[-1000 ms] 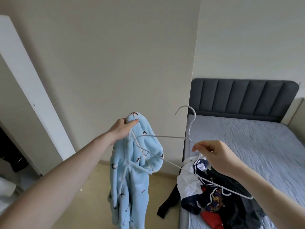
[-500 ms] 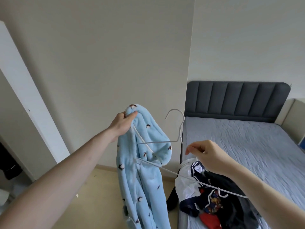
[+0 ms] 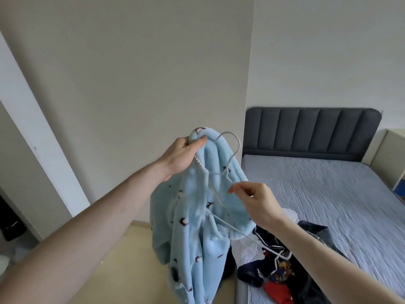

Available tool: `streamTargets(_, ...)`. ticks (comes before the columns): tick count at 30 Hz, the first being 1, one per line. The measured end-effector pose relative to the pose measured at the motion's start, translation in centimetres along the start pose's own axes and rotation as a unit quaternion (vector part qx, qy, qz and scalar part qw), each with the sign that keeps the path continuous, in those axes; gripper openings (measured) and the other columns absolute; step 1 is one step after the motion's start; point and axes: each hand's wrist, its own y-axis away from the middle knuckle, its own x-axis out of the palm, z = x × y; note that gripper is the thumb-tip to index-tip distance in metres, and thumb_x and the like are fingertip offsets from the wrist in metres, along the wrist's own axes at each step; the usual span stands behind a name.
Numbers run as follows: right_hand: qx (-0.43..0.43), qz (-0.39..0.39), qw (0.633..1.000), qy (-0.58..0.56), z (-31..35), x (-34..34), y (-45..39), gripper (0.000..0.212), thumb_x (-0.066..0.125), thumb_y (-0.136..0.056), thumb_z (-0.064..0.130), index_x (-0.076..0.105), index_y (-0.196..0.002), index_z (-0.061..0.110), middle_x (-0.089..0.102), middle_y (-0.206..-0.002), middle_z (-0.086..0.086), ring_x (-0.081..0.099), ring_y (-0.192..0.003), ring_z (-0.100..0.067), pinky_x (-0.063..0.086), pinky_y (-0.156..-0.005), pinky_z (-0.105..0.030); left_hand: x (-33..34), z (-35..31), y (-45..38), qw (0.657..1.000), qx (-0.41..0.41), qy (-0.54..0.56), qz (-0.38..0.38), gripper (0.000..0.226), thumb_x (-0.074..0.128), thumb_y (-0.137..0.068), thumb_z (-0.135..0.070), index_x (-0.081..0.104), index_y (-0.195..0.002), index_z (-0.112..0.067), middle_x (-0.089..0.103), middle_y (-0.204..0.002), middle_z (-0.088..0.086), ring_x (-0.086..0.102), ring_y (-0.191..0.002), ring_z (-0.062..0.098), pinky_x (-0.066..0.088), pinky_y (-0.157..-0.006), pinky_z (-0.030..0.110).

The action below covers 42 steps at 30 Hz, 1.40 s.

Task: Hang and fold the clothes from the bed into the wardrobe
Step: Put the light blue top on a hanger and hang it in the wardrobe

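Fleece garment [image 3: 197, 216], pale blue with small dark bird prints, hangs in the air left of the bed [image 3: 328, 194], over the floor [image 3: 131, 260]. It looks soft, thick and limp, probably light but bulky, so it should sag wherever it is not held. The left hand [image 3: 182, 154] grips a bunched fold at its top, fingers [image 3: 200, 141] curled round the cloth. The right hand [image 3: 254, 198] pinches the thin white wire hanger [image 3: 228, 154] just under the hook, with one hanger arm running into the fleece and the other slanting down toward the near right. The wire likely flexes and slides easily on plush fabric, so a hold at the shoulder seam or collar seems best. A heap of dark clothes [image 3: 285, 260] lies on the near left corner of the bed. The mattress edge sits just right of the hanging cloth; open room lies left, toward the white wardrobe door [image 3: 32, 128].
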Motion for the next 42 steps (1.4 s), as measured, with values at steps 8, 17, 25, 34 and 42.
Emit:
streamTargets(8,-0.016,-0.092,0.986,-0.135,-1.0,-0.4,0.5,0.028,0.060,-0.098,0.043,0.077,-0.087,0.023,0.036,-0.057,0.003,0.025,-0.051,-0.017,0.018,-0.048,-0.032,-0.6,-0.6,2.1,0.990,-0.010,-0.029,0.137,0.040,0.055,-0.091,-0.052,0.074,-0.115,-0.026,0.074,-0.105,-0.001,0.070,-0.100,0.016,0.057,-0.088,0.033)
streamTargets(17,-0.033,-0.082,0.983,-0.160,-0.1,-0.7,0.8,0.027,0.062,-0.104,0.019,0.077,-0.081,0.017,0.039,-0.054,0.009,0.026,-0.049,-0.010,0.022,-0.047,-0.021,-2.1,-0.9,-0.2,0.833,0.228,-0.502,0.039,0.030,0.051,-0.095,-0.061,0.065,-0.101,-0.035,0.062,-0.103,-0.019,0.056,-0.104,0.012,0.038,-0.082,0.027)
streamTargets(25,-0.074,-0.173,0.982,-0.033,-0.9,-3.7,0.4,0.017,0.067,-0.100,0.036,0.072,-0.116,0.029,0.068,-0.102,0.006,0.062,-0.087,-0.008,0.048,-0.078,-0.018,-2.5,-1.4,-3.5,0.823,0.295,-0.486,-0.021,0.046,0.045,-0.097,-0.058,0.045,-0.067,-0.022,0.052,-0.064,-0.008,0.048,-0.062,0.012,0.024,-0.053,0.020)
streamTargets(34,0.277,-0.263,0.899,-0.214,-8.6,1.3,4.9,0.045,0.050,-0.101,0.058,0.052,-0.129,0.023,0.062,-0.118,0.001,0.063,-0.109,-0.020,0.052,-0.097,-0.043,-4.6,-2.6,-4.0,0.846,0.262,-0.457,-0.087,0.054,0.044,-0.097,-0.063,0.036,-0.067,-0.019,0.046,-0.060,-0.001,0.048,-0.059,0.017,0.039,-0.055,0.039)
streamTargets(42,0.341,0.032,0.912,-0.225,-7.6,5.5,0.3,0.054,0.070,-0.079,0.076,0.071,-0.103,0.028,0.077,-0.103,0.007,0.075,-0.091,-0.010,0.056,-0.077,-0.028,-4.8,-4.6,-2.7,0.839,0.286,-0.455,-0.078,0.054,0.050,-0.100,-0.056,0.034,-0.066,-0.017,0.044,-0.059,0.000,0.046,-0.059,0.019,0.037,-0.055,0.038)
